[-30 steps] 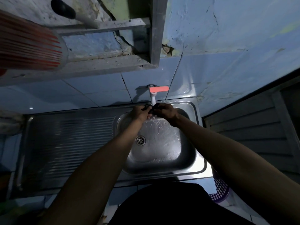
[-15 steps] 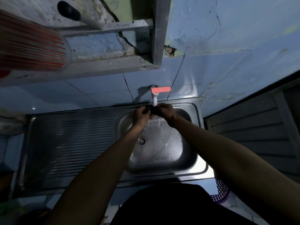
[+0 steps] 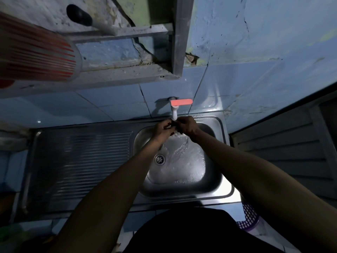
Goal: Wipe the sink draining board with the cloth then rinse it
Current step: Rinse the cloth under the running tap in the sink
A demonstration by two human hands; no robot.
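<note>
Here, left hand and right hand each grip the small dark cloth under the tap

You have two hands at centre frame, left hand and right hand, one tap, one sink bowl, one draining board, one purple basket lower right.
</note>
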